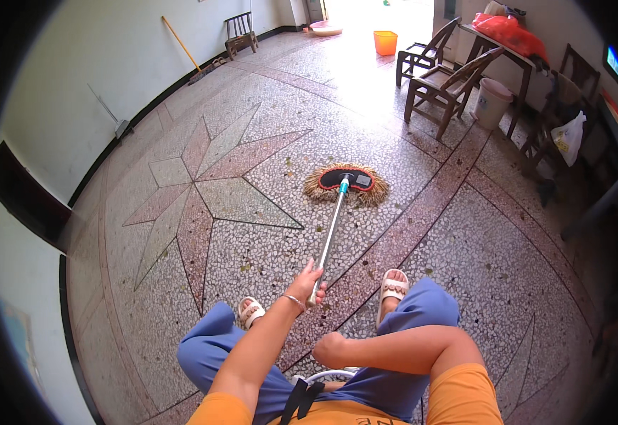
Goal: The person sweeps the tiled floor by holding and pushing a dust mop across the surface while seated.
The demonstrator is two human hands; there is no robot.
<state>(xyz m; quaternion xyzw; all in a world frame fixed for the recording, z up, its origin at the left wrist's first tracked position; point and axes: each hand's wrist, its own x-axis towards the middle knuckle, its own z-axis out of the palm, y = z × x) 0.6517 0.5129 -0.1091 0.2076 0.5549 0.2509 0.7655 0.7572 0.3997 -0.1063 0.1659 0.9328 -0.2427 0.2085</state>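
Orange shirt (341, 413) and blue trousers (412, 312) come closest, at the lower edge, with bent knees spread on either side. Beyond them spreads the speckled stone floor (273, 283), inlaid with pink bands and a pointed star, and littered with small dark and greenish bits. Pale walls (96, 42) rise on the left above a black skirting. At the upper right, a dark surface (492, 42) carries a red bag (511, 34); two wooden chairs (440, 88) stand beside it. The mop (346, 178) lies across the middle of the floor, its tan fringe flat on the stone just right of the star, its silver handle slanting back toward the person. A yellow-handled broom (181, 44) leans on the far left wall. Near the chairs stands a pale bin (492, 103), with a white plastic bag (570, 138) hanging to its right; an orange bucket (385, 43) sits near the bright doorway. Of the two hands, the left hand (307, 285) is wrapped around the end of the mop handle, while the right hand (330, 350) is curled into a fist near the lap; whether it encloses anything, I cannot tell. Cream sandals (393, 287) cover both feet, and a thin bracelet (294, 302) circles the left wrist.
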